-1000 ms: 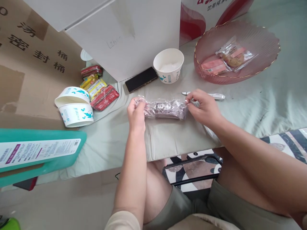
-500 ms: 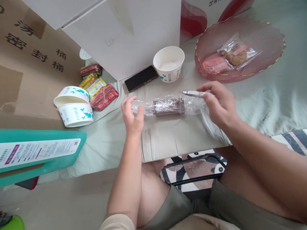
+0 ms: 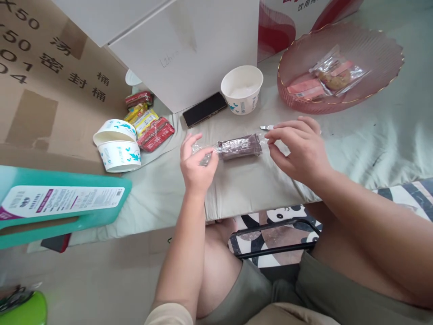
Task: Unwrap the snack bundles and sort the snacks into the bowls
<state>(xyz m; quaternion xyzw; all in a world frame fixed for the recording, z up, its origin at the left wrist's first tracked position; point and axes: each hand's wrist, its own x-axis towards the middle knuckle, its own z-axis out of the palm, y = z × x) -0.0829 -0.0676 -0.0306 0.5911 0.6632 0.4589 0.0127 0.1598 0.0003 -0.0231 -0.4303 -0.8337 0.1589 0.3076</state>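
Observation:
A dark brown bar-shaped block lies on the cloth-covered table, in clear plastic wrap gathered at both ends. My left hand pinches the wrap's left end between thumb and forefinger, the other fingers raised. At the opposite end, my right hand has its thumb and forefinger closed in on the wrap's right end. The silver tip of a slim knife shows just beyond my right fingers. My hand covers most of that knife; whether any finger still touches it, I cannot tell.
Behind the block are a black phone and a white paper bowl. A pink ribbed bowl holds packets at right. Left are stacked paper bowls, red and yellow packets, a carton and a green jug.
My left fingers have closed on the wrap's left end. My right hand has moved left to the block's other end, its thumb and forefinger off the knife. The view has shifted slightly.

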